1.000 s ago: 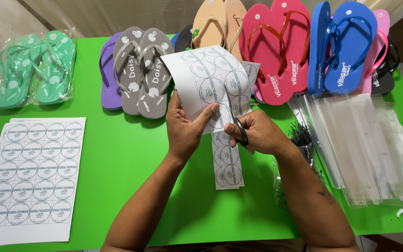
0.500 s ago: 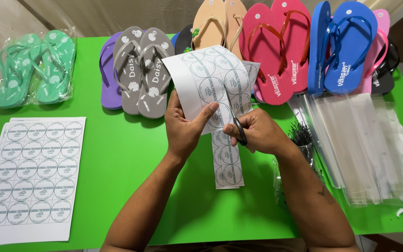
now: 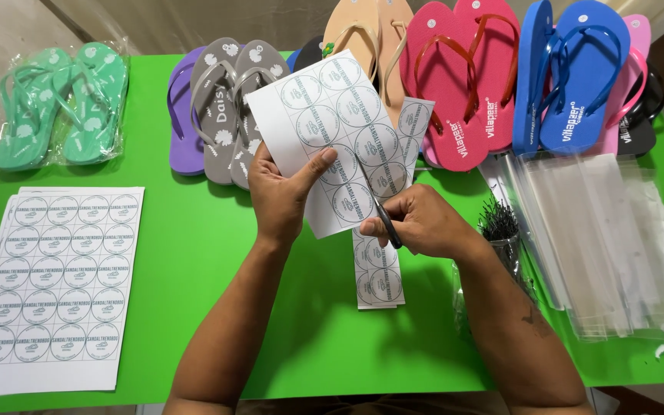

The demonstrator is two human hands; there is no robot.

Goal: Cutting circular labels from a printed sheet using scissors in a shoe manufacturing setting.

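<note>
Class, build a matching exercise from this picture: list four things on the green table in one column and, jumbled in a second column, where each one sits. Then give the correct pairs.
Things
1. green flip-flops
2. uncut label sheet
3. blue flip-flops
4. clear bags

Places
A. flat at the table's near left
B. far right, beside the red pair
C. far left corner, in a plastic wrap
D. right side, stacked beyond the right hand

Pairs: 1-C, 2-A, 3-B, 4-D

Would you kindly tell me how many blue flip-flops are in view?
2 blue flip-flops: one on edge, one flat beside it, both at the green table's far right. Others may be hidden underneath.
</note>
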